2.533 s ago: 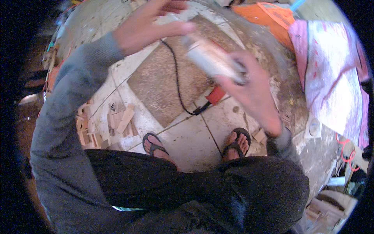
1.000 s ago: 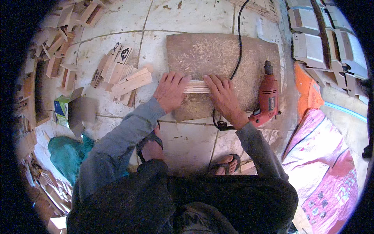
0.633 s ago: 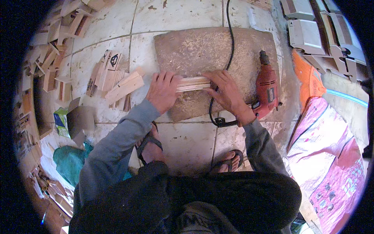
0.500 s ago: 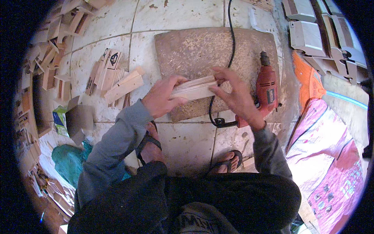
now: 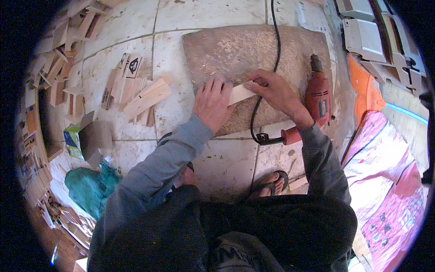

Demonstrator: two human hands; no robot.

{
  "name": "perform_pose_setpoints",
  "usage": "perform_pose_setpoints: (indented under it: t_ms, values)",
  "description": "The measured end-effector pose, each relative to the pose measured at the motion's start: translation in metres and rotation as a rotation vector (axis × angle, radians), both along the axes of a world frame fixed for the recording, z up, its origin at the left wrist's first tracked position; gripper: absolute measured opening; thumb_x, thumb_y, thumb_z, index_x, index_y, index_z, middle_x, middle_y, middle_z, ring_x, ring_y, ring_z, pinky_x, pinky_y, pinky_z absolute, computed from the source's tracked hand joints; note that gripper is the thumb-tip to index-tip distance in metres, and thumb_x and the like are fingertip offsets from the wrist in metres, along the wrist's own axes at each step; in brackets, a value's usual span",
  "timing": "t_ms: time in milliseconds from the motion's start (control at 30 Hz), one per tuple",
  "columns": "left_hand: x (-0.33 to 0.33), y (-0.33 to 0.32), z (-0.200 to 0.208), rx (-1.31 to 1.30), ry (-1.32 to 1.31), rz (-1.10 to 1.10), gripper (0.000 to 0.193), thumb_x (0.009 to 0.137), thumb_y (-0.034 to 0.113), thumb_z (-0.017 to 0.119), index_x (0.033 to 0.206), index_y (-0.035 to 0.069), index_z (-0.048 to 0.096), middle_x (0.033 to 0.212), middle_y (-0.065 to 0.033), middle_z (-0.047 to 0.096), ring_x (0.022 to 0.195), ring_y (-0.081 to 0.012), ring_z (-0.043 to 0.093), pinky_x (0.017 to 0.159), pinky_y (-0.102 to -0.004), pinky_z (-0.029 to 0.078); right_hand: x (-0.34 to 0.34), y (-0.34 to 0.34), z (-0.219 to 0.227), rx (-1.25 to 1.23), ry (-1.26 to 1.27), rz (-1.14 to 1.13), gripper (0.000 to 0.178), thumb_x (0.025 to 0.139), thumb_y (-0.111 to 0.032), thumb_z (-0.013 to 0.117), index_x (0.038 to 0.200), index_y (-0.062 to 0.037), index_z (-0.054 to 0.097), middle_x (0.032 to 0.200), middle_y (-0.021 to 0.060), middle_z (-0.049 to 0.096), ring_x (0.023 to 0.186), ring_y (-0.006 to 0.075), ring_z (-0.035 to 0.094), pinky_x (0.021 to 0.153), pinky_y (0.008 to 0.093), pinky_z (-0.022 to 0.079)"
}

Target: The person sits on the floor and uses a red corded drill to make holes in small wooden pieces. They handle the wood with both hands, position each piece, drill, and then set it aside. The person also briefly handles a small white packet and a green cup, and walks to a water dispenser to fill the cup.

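Between my hands is a short pale wood strip (image 5: pixel 241 93), above the brown board (image 5: pixel 217 50). My left hand (image 5: pixel 214 100) wraps over its left part from above, the back of the hand upward. At the other end, my right hand (image 5: pixel 272 89) pinches the wood between thumb and fingers. Whether this is one strip or a small stack is hidden under the hands. Close to my right wrist lies a red power drill (image 5: pixel 318 97), its chuck toward the far side. The drill's black cord (image 5: pixel 277 41) crosses the board and passes under my right hand.
Left of the board lie several loose wood strips (image 5: pixel 147 97). Further left are piled wooden pieces (image 5: pixel 59 68), an open small carton (image 5: pixel 72 141) and a teal bag (image 5: pixel 90 188). On the right are an orange sack (image 5: pixel 364 88), a pink-white sack (image 5: pixel 380 181) and wooden assemblies (image 5: pixel 362 36).
My left hand has moved right and turned over the wood, covering more of it. The wood's layered edge no longer shows; a smooth face does. The view has shifted slightly.
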State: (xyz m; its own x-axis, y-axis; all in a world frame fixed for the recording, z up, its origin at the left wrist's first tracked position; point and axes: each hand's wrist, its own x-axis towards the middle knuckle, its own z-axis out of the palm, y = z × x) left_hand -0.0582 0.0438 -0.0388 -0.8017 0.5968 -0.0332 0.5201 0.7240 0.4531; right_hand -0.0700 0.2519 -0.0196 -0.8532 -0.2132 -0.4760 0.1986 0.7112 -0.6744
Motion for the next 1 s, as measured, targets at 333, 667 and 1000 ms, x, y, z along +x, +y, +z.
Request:
perform_pose_setpoints:
  t_ms: [333,667,1000]
  values:
    - [0.005,0.005,-0.008,-0.021,0.120,0.044,0.049,0.072,0.035,0.068,0.109,0.005,0.055,0.101,-0.0139,0.053,0.098,-0.0327,0.050,0.083,-0.0448,0.040,0.010,0.007,-0.005,0.265,0.654,0.560,0.061,0.067,-0.014,0.072,0.121,-0.0038,0.047,0.119,0.0138,0.050,0.113,0.0312,0.046,0.097,0.0368,0.040]
    - [0.014,-0.030,-0.003,0.124,0.039,0.112,0.044,0.064,0.016,0.075,0.105,0.008,0.061,0.098,-0.0139,0.054,0.096,-0.0330,0.052,0.082,-0.0411,0.044,0.010,0.009,-0.026,0.227,0.802,0.519,0.059,0.060,-0.008,0.075,0.113,-0.0048,0.050,0.114,0.0112,0.048,0.109,0.0301,0.048,0.092,0.0354,0.044]
    - [0.006,-0.032,0.007,0.150,-0.035,0.118,0.050,0.067,0.023,0.076,0.109,0.006,0.058,0.092,-0.0117,0.054,0.088,-0.0276,0.054,0.078,-0.0377,0.045,0.040,0.026,0.008,0.213,0.743,0.122,0.061,0.071,-0.010,0.071,0.125,-0.0036,0.045,0.125,0.0155,0.047,0.117,0.0317,0.045,0.098,0.0374,0.039]
